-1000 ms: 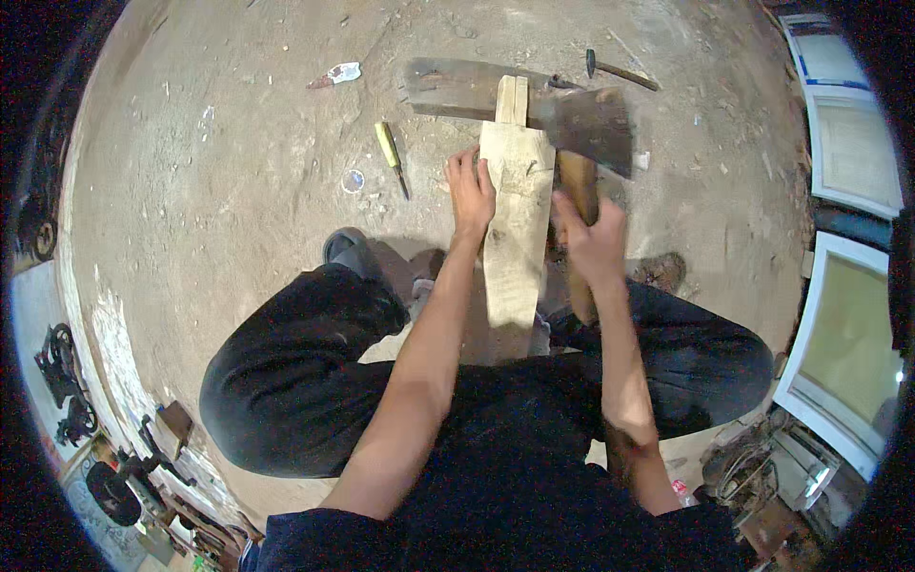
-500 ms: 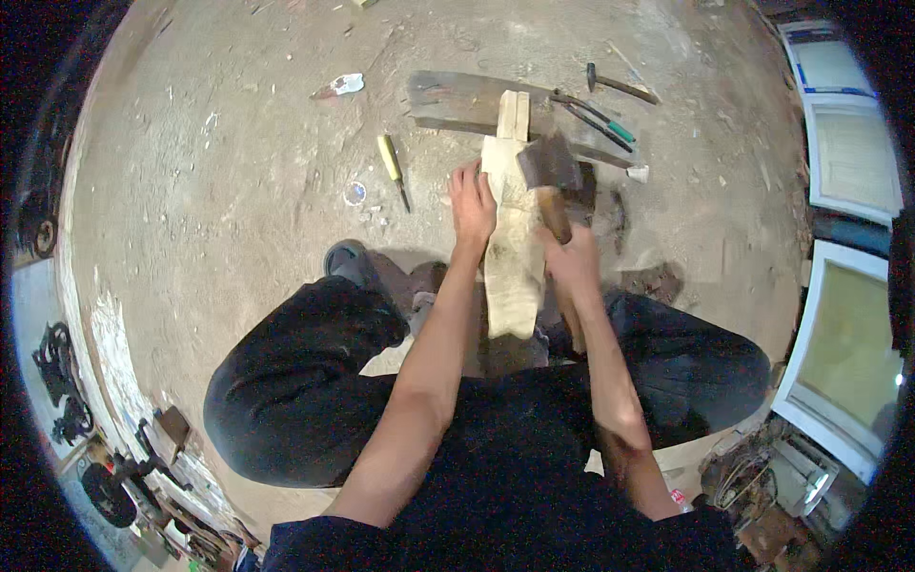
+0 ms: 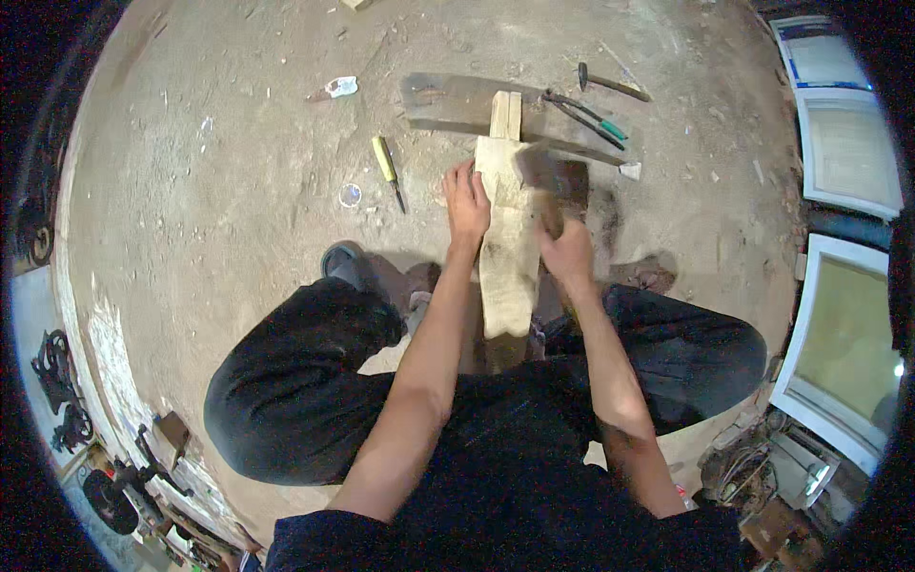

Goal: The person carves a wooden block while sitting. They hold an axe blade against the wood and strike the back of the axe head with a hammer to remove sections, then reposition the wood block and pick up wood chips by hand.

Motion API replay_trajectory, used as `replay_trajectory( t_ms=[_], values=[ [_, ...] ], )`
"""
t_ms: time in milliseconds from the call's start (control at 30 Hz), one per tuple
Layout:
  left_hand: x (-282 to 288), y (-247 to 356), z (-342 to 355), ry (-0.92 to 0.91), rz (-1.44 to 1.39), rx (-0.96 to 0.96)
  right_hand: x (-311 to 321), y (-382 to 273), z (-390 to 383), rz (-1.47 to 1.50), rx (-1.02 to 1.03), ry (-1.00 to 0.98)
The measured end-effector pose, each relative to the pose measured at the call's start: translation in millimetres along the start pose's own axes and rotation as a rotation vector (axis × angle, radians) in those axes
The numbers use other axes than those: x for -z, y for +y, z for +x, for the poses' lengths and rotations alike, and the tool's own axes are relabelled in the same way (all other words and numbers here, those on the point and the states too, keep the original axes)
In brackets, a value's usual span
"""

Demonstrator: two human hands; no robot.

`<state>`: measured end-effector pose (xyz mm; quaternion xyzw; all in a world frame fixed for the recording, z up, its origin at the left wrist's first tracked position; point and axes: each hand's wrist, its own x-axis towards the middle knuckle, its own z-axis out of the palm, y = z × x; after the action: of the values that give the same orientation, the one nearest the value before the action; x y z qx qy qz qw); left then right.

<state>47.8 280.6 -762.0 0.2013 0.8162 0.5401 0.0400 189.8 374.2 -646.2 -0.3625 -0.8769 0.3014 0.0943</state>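
Between my knees a pale carved piece of wood [image 3: 508,243] lies lengthwise, its narrow far end resting over a dark plank [image 3: 443,103]. My left hand [image 3: 466,202] grips the wood's left edge with bent fingers. On the other side, my right hand [image 3: 569,250] is closed round the wooden handle of a hatchet [image 3: 556,178]. Motion smears the hatchet's dark, broad head, which overlaps the wood's right edge; whether it touches I cannot tell. The lower handle is mostly hidden by my hand and forearm.
Left of the wood lies a yellow-handled pointed tool [image 3: 386,164]. Beyond are pincers [image 3: 591,118] with one green grip and a hammer [image 3: 615,87]. White-framed window panels [image 3: 839,348] line the right side; metal parts [image 3: 114,496] clutter the lower left.
The hatchet head has shifted slightly and is more smeared. My left hand keeps its place on the wood. The whole view has moved a little, so the floor things appear further left.
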Motion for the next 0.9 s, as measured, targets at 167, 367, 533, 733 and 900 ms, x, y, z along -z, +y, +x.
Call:
replay_trajectory(
  t_ms=[167,367,533,733,900],
  values=[
    [3,6,2,-0.016,0.003,0.016,-7,-8,4,0.242,-0.173,-0.142],
    [7,3,-3,-0.004,0.043,0.047,65,-76,32,0.321,0.044,0.069],
    [6,4,0,-0.008,0.019,0.031,80,-85,31,0.246,-0.008,0.053],
    [8,-1,-2,-0.017,-0.087,0.119,55,-56,26,-0.365,-0.127,-0.294],
    [12,5,-9,0.093,-0.127,0.172,54,-24,14,-0.558,-0.192,-0.419]
  ],
)
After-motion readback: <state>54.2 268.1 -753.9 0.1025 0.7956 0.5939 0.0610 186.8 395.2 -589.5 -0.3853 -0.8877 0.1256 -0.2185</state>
